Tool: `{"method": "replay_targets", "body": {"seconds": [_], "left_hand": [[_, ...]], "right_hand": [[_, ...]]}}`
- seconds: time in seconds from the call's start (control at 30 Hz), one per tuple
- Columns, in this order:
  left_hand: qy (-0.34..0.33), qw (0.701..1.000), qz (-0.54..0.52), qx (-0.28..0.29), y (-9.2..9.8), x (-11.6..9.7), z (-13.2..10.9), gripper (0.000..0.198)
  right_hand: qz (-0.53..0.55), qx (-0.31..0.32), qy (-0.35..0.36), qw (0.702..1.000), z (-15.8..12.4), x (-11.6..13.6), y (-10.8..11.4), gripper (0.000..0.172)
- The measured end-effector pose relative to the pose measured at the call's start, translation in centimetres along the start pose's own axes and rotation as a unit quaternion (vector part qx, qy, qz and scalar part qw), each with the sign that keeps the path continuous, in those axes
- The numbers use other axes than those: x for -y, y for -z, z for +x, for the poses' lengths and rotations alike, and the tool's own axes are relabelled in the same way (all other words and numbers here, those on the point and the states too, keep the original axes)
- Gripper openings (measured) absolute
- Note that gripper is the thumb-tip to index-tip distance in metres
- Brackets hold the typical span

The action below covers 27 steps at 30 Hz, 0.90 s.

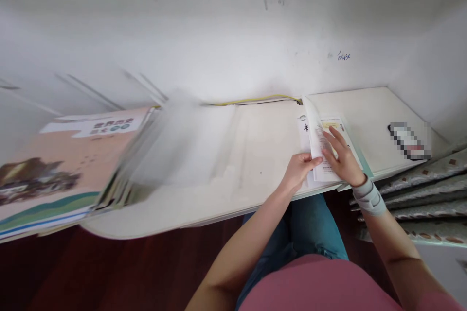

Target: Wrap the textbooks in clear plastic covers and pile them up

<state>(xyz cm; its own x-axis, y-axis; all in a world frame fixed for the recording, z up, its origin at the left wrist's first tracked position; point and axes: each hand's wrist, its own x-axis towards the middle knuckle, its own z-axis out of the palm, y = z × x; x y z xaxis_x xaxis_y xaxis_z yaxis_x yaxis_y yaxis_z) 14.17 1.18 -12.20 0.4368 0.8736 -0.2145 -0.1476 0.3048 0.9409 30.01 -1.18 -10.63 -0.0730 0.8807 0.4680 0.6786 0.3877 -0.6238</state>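
A white paper booklet (324, 172) lies spread at the front edge of the desk, one leaf standing up and curving near its middle. My left hand (301, 170) pinches the lower edge of that raised leaf between thumb and fingers. Over the right-hand page, which bears print and a yellow patch, my right hand (341, 158) has its fingers apart. Its fingertips are at the leaf; whether they press on it I cannot tell. A grey band is round the right wrist. A pale green sheet or cover (366, 163) shows from under the booklet's right side.
On the white desk (262, 155), a phone (409, 141), partly pixelated, lies at right. Blurred white papers (182, 141) and a pink-covered book (95, 155) are at left. A yellow cable (255, 99) runs along the wall. A patterned curtain (430, 180) hangs beside the desk's right end.
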Motion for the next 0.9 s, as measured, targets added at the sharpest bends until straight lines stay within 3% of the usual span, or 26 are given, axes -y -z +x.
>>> {"method": "replay_targets", "body": {"seconds": [0.17, 0.27, 0.37, 0.43, 0.5, 0.57, 0.67, 0.73, 0.8, 0.9], "left_hand": [[-0.016, 0.997, 0.023, -0.075, -2.0, 1.0, 1.8, 0.047], [-0.053, 0.992, 0.063, -0.093, -3.1, 1.3, 2.7, 0.051], [-0.077, 0.982, 0.137, -0.105, -2.1, 0.8, 2.5, 0.036], [-0.087, 0.964, 0.228, -0.104, -0.2, 0.2, 1.6, 0.040], [-0.101, 0.931, 0.337, -0.093, 2.5, -0.6, 0.4, 0.043], [-0.119, 0.879, 0.452, -0.091, 5.6, -1.2, -0.8, 0.047], [-0.136, 0.768, 0.617, -0.103, 9.9, -1.1, -2.0, 0.057], [-0.113, 0.704, 0.694, -0.103, 12.1, -0.6, -2.4, 0.063], [-0.083, 0.666, 0.734, -0.105, 13.4, 0.0, -2.7, 0.066], [-0.072, 0.647, 0.749, -0.129, 13.7, 0.7, -3.0, 0.067]], "right_hand": [[-0.072, -0.055, 0.025, 0.996, -0.7, 3.1, 1.9, 0.049], [-0.135, -0.068, 0.059, 0.987, -1.0, 4.4, 2.4, 0.051], [-0.171, -0.038, 0.080, 0.981, -0.5, 3.6, 2.0, 0.048], [-0.188, 0.011, 0.087, 0.978, 0.3, 2.1, 0.9, 0.046], [-0.208, 0.082, 0.090, 0.971, 1.2, 0.5, -0.7, 0.047], [-0.237, 0.155, 0.092, 0.955, 1.9, -0.5, -2.4, 0.050], [-0.289, 0.218, 0.103, 0.927, 2.5, -0.7, -4.5, 0.051], [-0.315, 0.233, 0.109, 0.913, 2.6, -0.3, -5.4, 0.050], [-0.330, 0.241, 0.114, 0.906, 2.6, 0.1, -6.1, 0.050], [-0.338, 0.237, 0.120, 0.903, 2.5, 0.5, -6.8, 0.050]]}}
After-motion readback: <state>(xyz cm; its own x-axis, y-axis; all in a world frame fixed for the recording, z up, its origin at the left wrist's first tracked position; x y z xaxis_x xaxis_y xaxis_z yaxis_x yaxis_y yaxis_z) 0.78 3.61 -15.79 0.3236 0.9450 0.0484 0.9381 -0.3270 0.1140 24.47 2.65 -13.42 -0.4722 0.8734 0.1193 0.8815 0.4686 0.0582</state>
